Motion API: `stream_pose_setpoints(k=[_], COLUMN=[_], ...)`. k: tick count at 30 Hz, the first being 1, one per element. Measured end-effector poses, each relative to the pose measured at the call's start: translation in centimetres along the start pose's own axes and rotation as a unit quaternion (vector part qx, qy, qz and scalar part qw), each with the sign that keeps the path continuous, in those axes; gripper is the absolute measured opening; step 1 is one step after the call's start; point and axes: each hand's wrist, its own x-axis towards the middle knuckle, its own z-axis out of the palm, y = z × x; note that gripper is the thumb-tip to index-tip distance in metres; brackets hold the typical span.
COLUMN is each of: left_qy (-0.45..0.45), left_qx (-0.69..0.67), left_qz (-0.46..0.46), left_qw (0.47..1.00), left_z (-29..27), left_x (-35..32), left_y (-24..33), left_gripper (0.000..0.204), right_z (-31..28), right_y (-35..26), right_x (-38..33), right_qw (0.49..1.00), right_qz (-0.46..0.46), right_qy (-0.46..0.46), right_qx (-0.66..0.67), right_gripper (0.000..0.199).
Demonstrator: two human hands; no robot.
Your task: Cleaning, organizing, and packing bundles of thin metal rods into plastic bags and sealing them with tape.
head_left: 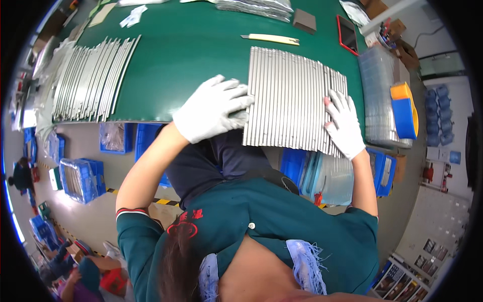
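Note:
A row of slim silver metal rods (pixel 287 100) lies side by side in front of me, its near end jutting past the table's front edge. My left hand (pixel 214 108), in a white glove, rests its outstretched, slightly bent fingers against the row's left side. At the right side my gloved right hand (pixel 346 125) lies with spread fingers over the outermost rods; bare fingertips show through that glove. A narrow gap splits a few rods on the right from the others. Neither hand is wrapped round a rod.
More rods (pixel 90 80) lie loosely spread on the green table (pixel 166 60) at left. A utility knife (pixel 271 39), a dark block (pixel 305 21) and a red-edged phone (pixel 347 34) lie beyond the row. Clear plastic trays (pixel 377 95) with a tape roll (pixel 404 110) stand at right.

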Motion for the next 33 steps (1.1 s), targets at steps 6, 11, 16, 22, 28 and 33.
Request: stream_pose_setpoints(k=[6,11,16,22,28,33], left_qy=[0.050,0.106,0.151,0.254,0.145,0.077], left_qx=[-0.010,-0.039,-0.078,0.127,0.377,0.258], left_qz=[-0.010,-0.031,-0.044,-0.174,-0.437,-0.576], left_qw=[0.999,0.993,0.985,0.943,0.804,0.772], left_z=[2.6,4.0,4.5,-0.2,-6.3,-6.8], left_x=[2.6,1.8,1.8,-1.7,-15.1,-15.5], left_y=[2.4,2.3,1.9,-3.3,-16.6,-16.6], left_gripper=[0.047,0.050,0.037,0.042,0.052,0.075], right_z=[1.2,0.9,-0.8,-1.0,1.1,1.2], right_y=[2.9,2.3,-4.0,-8.3,-5.7,-3.5], right_x=[-0.2,0.5,5.7,14.1,19.1,21.9], right_qw=[0.997,0.998,0.990,0.967,0.989,0.986], right_qz=[0.038,0.024,-0.129,-0.252,-0.139,-0.147], right_qy=[0.049,0.026,0.037,0.044,-0.022,-0.004], right_qx=[0.053,-0.051,0.044,-0.018,-0.049,-0.081], right_gripper=[0.058,0.060,0.069,0.064,0.055,0.050])
